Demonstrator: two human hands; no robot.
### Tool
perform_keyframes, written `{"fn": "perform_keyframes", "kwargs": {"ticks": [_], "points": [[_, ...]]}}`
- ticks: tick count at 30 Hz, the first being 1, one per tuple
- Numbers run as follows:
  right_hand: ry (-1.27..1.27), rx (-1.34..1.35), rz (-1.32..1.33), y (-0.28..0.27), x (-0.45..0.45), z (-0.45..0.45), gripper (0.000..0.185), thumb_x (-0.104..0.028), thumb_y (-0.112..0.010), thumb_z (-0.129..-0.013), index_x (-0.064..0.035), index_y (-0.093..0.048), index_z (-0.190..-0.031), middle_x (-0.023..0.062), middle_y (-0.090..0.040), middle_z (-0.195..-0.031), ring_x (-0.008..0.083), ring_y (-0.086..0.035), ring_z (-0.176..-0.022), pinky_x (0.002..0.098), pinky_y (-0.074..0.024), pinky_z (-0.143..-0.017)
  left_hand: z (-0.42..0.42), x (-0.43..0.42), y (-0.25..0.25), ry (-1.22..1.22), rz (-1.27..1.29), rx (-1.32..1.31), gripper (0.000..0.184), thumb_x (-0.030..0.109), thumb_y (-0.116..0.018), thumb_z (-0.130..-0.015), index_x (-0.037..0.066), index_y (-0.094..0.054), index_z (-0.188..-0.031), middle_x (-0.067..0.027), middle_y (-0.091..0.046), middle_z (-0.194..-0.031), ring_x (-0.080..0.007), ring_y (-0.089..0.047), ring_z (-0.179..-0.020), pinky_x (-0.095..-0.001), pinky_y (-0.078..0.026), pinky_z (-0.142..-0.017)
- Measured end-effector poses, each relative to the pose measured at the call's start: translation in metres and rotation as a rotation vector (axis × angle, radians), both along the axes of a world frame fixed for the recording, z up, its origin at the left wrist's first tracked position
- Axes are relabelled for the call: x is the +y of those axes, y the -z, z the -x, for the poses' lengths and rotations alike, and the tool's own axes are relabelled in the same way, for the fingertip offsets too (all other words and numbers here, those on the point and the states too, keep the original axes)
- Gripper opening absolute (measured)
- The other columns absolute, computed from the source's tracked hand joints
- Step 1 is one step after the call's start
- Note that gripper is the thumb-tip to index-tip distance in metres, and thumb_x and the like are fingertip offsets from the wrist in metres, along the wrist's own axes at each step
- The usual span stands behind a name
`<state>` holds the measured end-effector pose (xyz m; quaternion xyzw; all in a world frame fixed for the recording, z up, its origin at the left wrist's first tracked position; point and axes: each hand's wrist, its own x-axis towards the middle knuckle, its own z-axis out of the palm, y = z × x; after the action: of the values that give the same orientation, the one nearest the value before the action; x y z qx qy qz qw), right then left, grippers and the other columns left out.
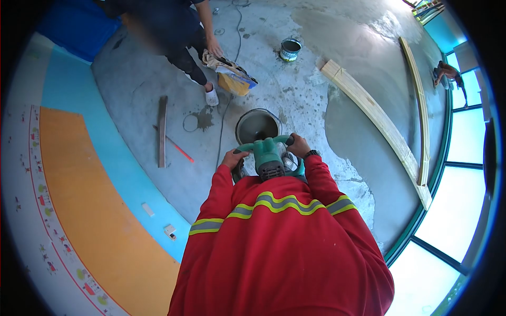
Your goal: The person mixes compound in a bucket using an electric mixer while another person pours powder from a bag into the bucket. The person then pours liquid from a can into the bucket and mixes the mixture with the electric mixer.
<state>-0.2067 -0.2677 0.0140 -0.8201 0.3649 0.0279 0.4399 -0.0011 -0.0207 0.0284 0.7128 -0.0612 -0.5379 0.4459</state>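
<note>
Both my hands grip a green power mixer [268, 157] held in front of my body. My left hand [232, 158] is wrapped round its left handle, and my right hand [299, 145], with a dark watch at the wrist, closes round the right handle. Just beyond the mixer stands a round bucket [243, 124] with grey material inside; the tool's lower end is hidden. Farther forward, a co-worker's hand [214, 46] touches a crumpled yellow and blue bag [233, 83] above the floor.
Long wooden boards [377, 116] lie on the right over smooth wet-looking concrete. A smaller bucket [290, 50] stands ahead. To the left are a dark plank [162, 131] and a red-ended rod [182, 150]. A cable crosses the floor. Another person [449, 73] crouches by the right windows.
</note>
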Motion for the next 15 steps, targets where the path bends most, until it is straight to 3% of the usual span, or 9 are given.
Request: {"fn": "perform_keyframes", "kwargs": {"ticks": [4, 7, 10, 15], "points": [[-0.013, 0.002, -0.020, 0.002, 0.001, -0.003, 0.042, -0.020, -0.072, -0.062, -0.0035, -0.060, -0.100, 0.0205, -0.067, -0.089, 0.0380, -0.065, -0.086, 0.0443, -0.0520, -0.077, 0.003, 0.006, 0.002, -0.011, -0.016, -0.013, 0.033, 0.031, -0.077, -0.076, 0.005, -0.063, -0.091, -0.0027, -0.058, -0.068, -0.0131, -0.054, -0.058, -0.0299, -0.045, -0.055], [-0.034, 0.011, -0.027, -0.001, 0.002, -0.007, 0.042, -0.020, -0.072, -0.063, -0.0038, -0.060, -0.100, 0.0204, -0.067, -0.089, 0.0379, -0.065, -0.087, 0.0442, -0.0520, -0.077, 0.003, 0.014, 0.002, 0.016, -0.015, -0.068, 0.043, 0.038, -0.076, -0.075, 0.004, -0.064, -0.099, -0.0037, -0.061, -0.076, -0.0138, -0.057, -0.065, -0.0294, -0.046, -0.062], [-0.052, 0.038, -0.031, -0.005, 0.004, -0.009, 0.042, -0.020, -0.072, -0.063, -0.0043, -0.060, -0.100, 0.0199, -0.067, -0.090, 0.0376, -0.065, -0.087, 0.0440, -0.0520, -0.078, 0.008, 0.016, 0.004, -0.059, 0.037, -0.088, 0.032, 0.029, -0.077, -0.076, 0.005, -0.062, -0.089, -0.0028, -0.057, -0.067, -0.0130, -0.054, -0.057, -0.0302, -0.045, -0.055], [-0.082, 0.029, 0.006, -0.013, 0.000, -0.017, 0.043, -0.021, -0.073, -0.063, -0.0047, -0.060, -0.101, 0.0193, -0.067, -0.090, 0.0372, -0.065, -0.086, 0.0439, -0.0519, -0.077, 0.012, 0.014, -0.015, -0.098, 0.030, -0.075, 0.030, 0.028, -0.077, -0.076, 0.005, -0.062, -0.087, -0.0025, -0.056, -0.065, -0.0123, -0.053, -0.055, -0.0297, -0.044, -0.052]]}}
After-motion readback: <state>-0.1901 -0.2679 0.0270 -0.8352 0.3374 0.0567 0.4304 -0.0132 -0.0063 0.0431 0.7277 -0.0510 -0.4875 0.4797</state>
